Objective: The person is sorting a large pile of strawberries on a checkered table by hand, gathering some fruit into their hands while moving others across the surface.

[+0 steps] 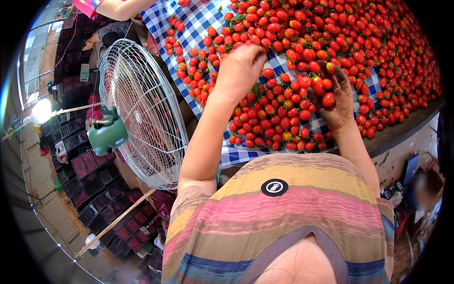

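Small red cherry tomatoes [402,57] cover much of a blue-and-white checked cloth [231,156], thickest toward the right. My right hand [341,106], its fingers darkly stained, is turned up and curled around several cherry tomatoes [318,85]; one has a yellowish patch. To the left of it, my left hand [240,68] hovers over the cloth with its fingers bent in. Its back hides whatever may be between the fingertips. A looser group of tomatoes [279,118], some with green stems, lies between my forearms.
A large wire-caged fan [142,113] with a green motor housing stands close to my left arm. Beyond it are stacked dark crates [90,165], some with red contents. Another person's arm [124,8] reaches in at the top left. The dark table edge [402,135] curves along the right.
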A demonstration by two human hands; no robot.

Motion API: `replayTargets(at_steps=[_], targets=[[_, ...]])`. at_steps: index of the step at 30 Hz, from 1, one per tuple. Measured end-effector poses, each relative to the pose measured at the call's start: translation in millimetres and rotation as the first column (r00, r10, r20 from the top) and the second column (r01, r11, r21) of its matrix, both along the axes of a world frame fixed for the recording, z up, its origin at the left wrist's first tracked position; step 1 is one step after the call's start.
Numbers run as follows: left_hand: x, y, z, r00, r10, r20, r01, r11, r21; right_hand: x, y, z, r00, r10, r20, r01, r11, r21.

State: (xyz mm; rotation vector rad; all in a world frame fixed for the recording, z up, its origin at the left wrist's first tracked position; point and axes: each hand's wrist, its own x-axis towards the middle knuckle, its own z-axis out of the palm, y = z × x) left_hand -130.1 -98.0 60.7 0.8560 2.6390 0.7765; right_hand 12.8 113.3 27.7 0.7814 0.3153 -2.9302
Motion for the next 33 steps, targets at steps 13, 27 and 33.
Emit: replayTargets(at_steps=[13,27,33], targets=[[-14,-6,-18,0.994,-0.052,-0.092,0.045,0.996,-0.077,5,7,2,0.988,0.148,-0.048,-0.132,0.960,0.247],[-3,48,9,0.973,-0.190,0.129,0.140,0.937,0.319,-6,-7,-3,0.985,0.005,0.171,-0.010,0.999,0.032],[18,55,13,0.980,-0.190,0.055,0.146,0.881,0.450,-6,-6,0,0.993,-0.050,0.104,0.056,0.997,-0.057]])
